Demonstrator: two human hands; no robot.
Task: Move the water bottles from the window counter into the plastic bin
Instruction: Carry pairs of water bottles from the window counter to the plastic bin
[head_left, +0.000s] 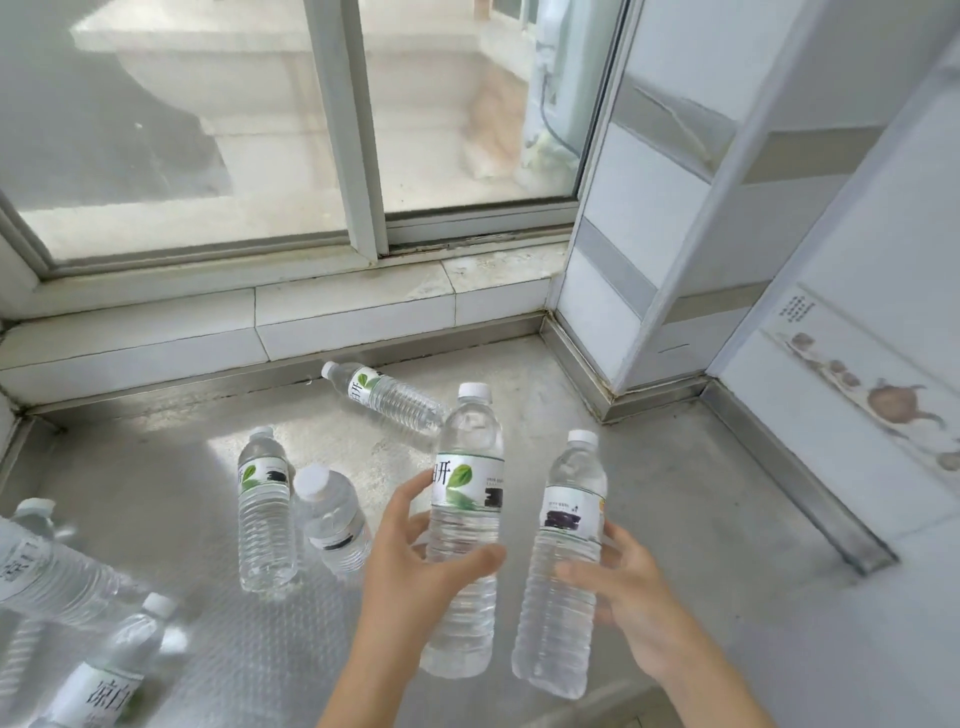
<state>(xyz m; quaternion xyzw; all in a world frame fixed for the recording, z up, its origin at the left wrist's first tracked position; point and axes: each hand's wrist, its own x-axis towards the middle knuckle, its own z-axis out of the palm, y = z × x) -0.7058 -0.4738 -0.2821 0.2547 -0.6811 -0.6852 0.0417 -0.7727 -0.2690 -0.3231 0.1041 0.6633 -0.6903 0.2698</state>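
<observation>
Clear, ribbed plastic water bottles (464, 535) with glossy paper labels sit on a dull, embossed grey metal counter (675, 493) edged by glossy white tiles (353, 317).

Your left hand (415, 566) covers the middle of the clear plastic water bottle with the green leaf label (464, 525), so its ribbed waist is partly out of sight, and your right hand (631, 597) hides the far side of the clear plastic bottle with the white label and dark patch (563, 561). At the left edge, the large clear bottle lying on its side (49, 571) is cut off and smeared. The bottom edge clips the clear bottle with big dark characters (106, 675). The small print on every label is too fine to read. Through the pale-framed sliding window (358, 130) the outside shapes are blurred.
</observation>
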